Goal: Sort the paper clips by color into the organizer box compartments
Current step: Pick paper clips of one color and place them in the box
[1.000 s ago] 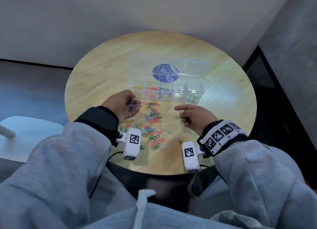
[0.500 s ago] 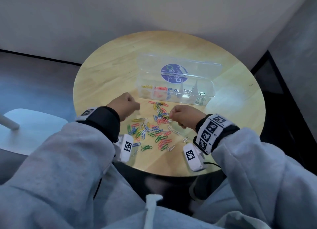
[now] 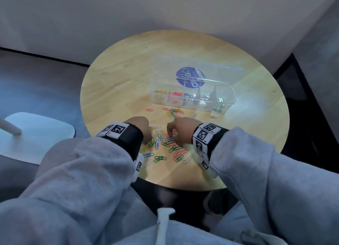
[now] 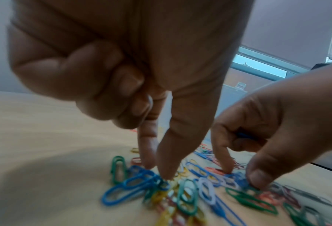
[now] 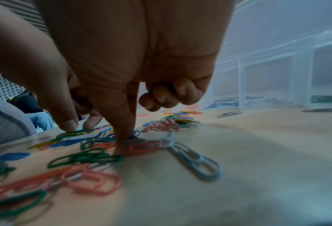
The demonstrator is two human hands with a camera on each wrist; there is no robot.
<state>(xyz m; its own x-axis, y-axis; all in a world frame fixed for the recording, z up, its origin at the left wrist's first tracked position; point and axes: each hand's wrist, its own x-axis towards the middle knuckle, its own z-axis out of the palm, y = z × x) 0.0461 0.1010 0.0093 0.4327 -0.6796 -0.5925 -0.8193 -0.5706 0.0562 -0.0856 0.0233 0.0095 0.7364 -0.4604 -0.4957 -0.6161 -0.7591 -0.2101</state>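
Observation:
A loose pile of coloured paper clips (image 3: pixel 165 143) lies on the round wooden table (image 3: pixel 117 90), in front of the clear organizer box (image 3: pixel 190 107). The box's compartments hold yellow, red, blue, silver and green clips, left to right. My left hand (image 4: pixel 157 171) points thumb and forefinger down onto the end of some blue clips (image 4: pixel 134 183), with its other fingers curled. My right hand (image 4: pixel 240 177) pinches at another blue clip (image 4: pixel 236 178), and a bit of blue shows inside its curled fingers (image 4: pixel 244 135). In the head view both hands (image 3: pixel 146 134) (image 3: pixel 171 134) hover close together over the pile.
The box lid (image 3: pixel 198 70) with its purple sticker stands open behind the compartments. Stray clips (image 3: pixel 212 117) lie just before the box. A white chair seat (image 3: pixel 36 134) sits left of the table, and the near table edge (image 3: pixel 179 186) is close to my body.
Both hands have come down and together onto the near part of the pile. The left hand, which held a blue clip upright a second ago, now points its fingertips into the clips.

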